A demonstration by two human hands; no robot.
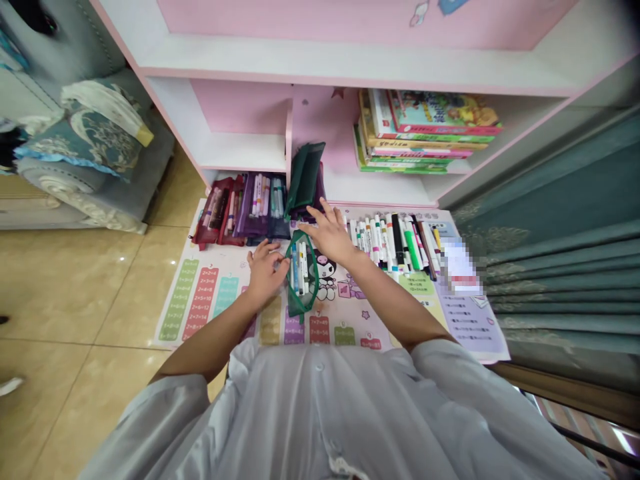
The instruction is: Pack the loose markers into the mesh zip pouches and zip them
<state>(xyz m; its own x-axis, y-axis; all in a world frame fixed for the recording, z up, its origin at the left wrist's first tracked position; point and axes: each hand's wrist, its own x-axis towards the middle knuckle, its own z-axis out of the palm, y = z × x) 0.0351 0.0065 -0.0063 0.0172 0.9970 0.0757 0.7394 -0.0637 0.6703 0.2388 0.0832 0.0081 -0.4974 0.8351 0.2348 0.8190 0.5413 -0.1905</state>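
Observation:
A green mesh pencil pouch [314,288] lies unzipped on the table mat, with several markers [300,267] inside it. My left hand [267,275] rests at the pouch's left edge. Its fingers are apart, and the thumb and a fingertip come up against the mesh. Over the far right side of the pouch, my right hand [331,235] is open with fingers spread and nothing visible in it. To its right, a row of loose markers and pens [385,241] lies side by side. Beyond my hands a dark green pouch [305,179] leans on a purple one.
Red pouches [213,213], a purple pouch [249,223] and a dark blue one stand filled at the back left. Books [420,133] are stacked on the pink-and-white shelf [240,150]. A blurred phone-like object [461,265] lies at right, near the curtain [565,267].

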